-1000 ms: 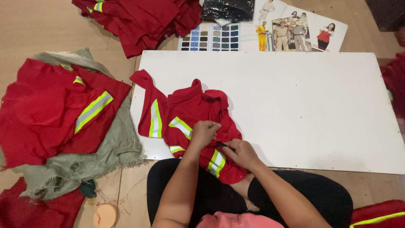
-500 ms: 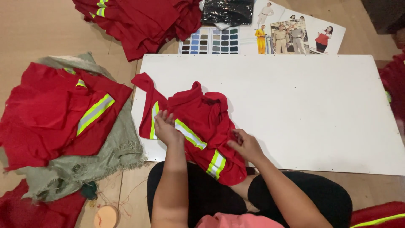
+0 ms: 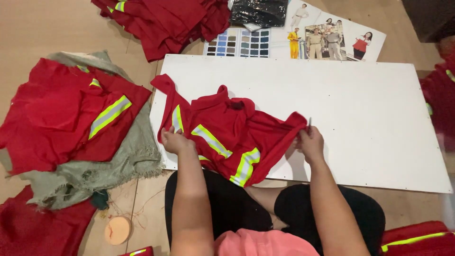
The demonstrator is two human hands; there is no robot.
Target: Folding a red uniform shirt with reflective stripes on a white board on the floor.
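A red work shirt (image 3: pixel 227 130) with yellow reflective stripes lies crumpled on the near left part of a white board (image 3: pixel 360 99). My left hand (image 3: pixel 174 141) grips the shirt's left edge near a vertical stripe. My right hand (image 3: pixel 310 141) pinches the shirt's right edge and pulls the cloth taut to the right. A thin small metal tool sticks up from my right fingers; what it is cannot be told. My legs in black trousers are folded just below the board's near edge.
A pile of red striped garments (image 3: pixel 71 114) rests on grey-green cloth (image 3: pixel 118 166) at left. More red garments (image 3: pixel 161 21) lie at the top. Colour swatch card (image 3: pixel 237 42) and printed photo sheets (image 3: pixel 332 38) sit behind the board. A round peach disc (image 3: pixel 117 230) lies on the floor.
My hands have moved apart: the left went to the shirt's left edge, the right drew the right edge outwards, spreading the bunched shirt wider across the board.
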